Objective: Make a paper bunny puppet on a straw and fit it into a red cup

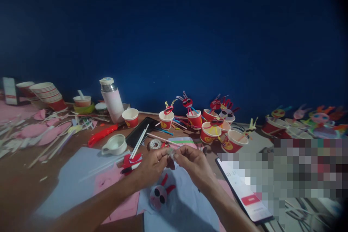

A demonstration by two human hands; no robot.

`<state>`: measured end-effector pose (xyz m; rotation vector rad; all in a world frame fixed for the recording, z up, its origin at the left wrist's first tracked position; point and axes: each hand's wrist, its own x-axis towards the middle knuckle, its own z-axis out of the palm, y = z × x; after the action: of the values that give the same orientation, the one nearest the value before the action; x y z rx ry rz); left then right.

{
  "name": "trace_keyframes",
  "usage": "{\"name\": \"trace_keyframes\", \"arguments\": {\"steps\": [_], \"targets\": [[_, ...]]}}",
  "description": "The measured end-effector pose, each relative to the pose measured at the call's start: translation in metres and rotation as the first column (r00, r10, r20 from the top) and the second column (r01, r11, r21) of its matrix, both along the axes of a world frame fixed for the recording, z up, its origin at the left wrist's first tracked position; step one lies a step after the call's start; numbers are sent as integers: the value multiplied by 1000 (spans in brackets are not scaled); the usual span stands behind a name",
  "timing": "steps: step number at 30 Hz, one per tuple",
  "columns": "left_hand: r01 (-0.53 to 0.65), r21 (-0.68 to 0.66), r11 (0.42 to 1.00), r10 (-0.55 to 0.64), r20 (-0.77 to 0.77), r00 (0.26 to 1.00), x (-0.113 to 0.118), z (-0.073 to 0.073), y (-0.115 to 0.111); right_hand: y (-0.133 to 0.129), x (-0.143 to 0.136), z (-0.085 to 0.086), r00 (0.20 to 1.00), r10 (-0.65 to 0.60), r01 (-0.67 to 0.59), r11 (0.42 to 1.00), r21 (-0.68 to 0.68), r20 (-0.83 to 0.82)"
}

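1. Spreading beneath the red-eared pink figure point(157, 196), my landmark, is a pale sheet point(187, 199); if a forearm dragged it, I'd expect the figure to slide along.
2. Just beyond the figure, my left hand point(154, 162) and right hand point(193, 162) are both pinching, fingertips close together; one slackening could lose the piece.
3. Right of the figure lies a phone point(241, 185); an outward swing of my right forearm might nudge it.
4. The figure itself sits apart from both hands; dropping a hand could bend its ears.
5. Farther beyond it is a tape roll point(155, 144), which overreaching might knock.
6. Beyond the figure, slightly right, my fingertips hold a small pale piece point(171, 153), partly hidden; uneven pulling could tear it.
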<state>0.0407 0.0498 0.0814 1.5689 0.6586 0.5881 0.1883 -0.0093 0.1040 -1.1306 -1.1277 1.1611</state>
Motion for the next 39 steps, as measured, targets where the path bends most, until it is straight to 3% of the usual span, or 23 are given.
{"name": "trace_keyframes", "arguments": {"steps": [4, 13, 18, 25, 34, 39], "targets": [[-7, 54, 999, 12, -98, 995, 0, 3, -3, 1, 0, -5, 1000, 5, -5, 1000, 3, -27], [52, -158, 986, -53, -8, 999, 0, -17, 8, -6, 8, 16, 991, -122, 121, 992, -28, -58], [115, -334, 936, -81, 114, 990, 6, -4, 6, -2, 18, 14, 973, -204, 202, 979, -29, -104], [141, -564, 814, 17, 265, 964, 1, 10, 4, 7, 27, -1, 975, -200, 201, 979, 9, -92], [149, -500, 853, 10, 301, 954, 0, 10, 6, 7, 23, 2, 986, -166, 165, 986, 19, 9], [92, -456, 885, 21, 236, 972, 2, 5, 6, 5, 19, 6, 990, -126, 126, 992, 4, 59]]}}
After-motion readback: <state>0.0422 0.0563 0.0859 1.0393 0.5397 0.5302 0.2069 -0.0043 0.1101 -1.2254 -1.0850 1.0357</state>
